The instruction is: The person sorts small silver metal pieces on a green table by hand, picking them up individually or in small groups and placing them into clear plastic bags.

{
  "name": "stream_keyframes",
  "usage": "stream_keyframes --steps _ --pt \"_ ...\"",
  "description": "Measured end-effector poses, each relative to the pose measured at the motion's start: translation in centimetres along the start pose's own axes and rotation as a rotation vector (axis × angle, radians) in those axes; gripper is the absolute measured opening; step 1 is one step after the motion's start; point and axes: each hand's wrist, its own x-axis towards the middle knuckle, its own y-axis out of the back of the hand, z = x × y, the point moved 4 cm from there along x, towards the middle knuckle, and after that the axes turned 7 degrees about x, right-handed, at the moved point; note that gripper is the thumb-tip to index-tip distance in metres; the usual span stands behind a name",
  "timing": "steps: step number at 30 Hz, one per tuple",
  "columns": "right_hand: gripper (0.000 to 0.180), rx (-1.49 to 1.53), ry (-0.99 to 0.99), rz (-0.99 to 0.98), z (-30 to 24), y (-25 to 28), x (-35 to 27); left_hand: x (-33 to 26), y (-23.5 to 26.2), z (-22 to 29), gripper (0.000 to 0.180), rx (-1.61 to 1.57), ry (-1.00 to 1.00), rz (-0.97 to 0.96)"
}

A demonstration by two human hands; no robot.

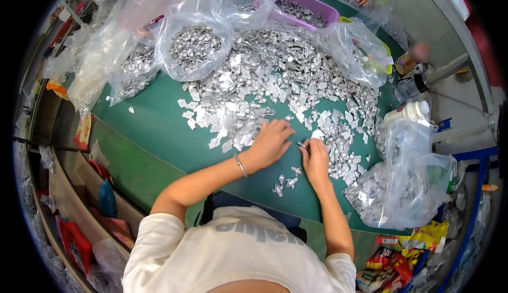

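My left hand [271,143] reaches over the front edge of a heap of small silver metal pieces [233,124]. Its fingers are slightly bent and apart, with nothing visible in them. Close by on the right, my right hand [316,160] pinches a small metal piece [301,145] between thumb and fingers; most of it is hidden. A single metal piece [289,118] lies just beyond my left fingertips. Nearer my body, a few loose knobbly metal pieces [290,181] rest on the green tabletop [254,179]. Flat, jagged pieces spread beside my right hand.
Clear plastic bags of metal parts [194,47] line the back left. A purple bin [330,12] stands behind the heap, and a plastic bag [402,187] slumps at the right edge. A white bottle [410,111] lies nearby. Another person's hands [362,0] work at the far end.
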Motion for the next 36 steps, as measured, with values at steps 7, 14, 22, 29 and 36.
stream_keyframes --steps 7,14,22,29,36 --pt "0.019 0.495 -0.274 0.064 -2.7 1.0 -0.8 -1.9 -2.2 1.2 0.036 -1.389 0.698 -0.250" --pt "0.022 0.450 -0.245 0.177 -2.0 2.2 -0.6 11.2 2.8 -1.6 0.034 -1.777 0.612 0.136" --pt "0.012 0.458 -0.292 0.081 -0.3 2.7 -1.2 13.5 4.0 -1.0 0.058 -1.102 0.359 -0.270" --pt "0.032 -0.082 -0.021 0.148 0.6 2.7 2.2 0.6 1.0 -1.4 0.033 -0.012 0.007 -0.310" --pt "0.031 -0.212 0.023 -0.182 -0.7 -0.5 -0.3 -4.2 -0.6 -1.2 0.027 0.220 -0.176 -0.163"
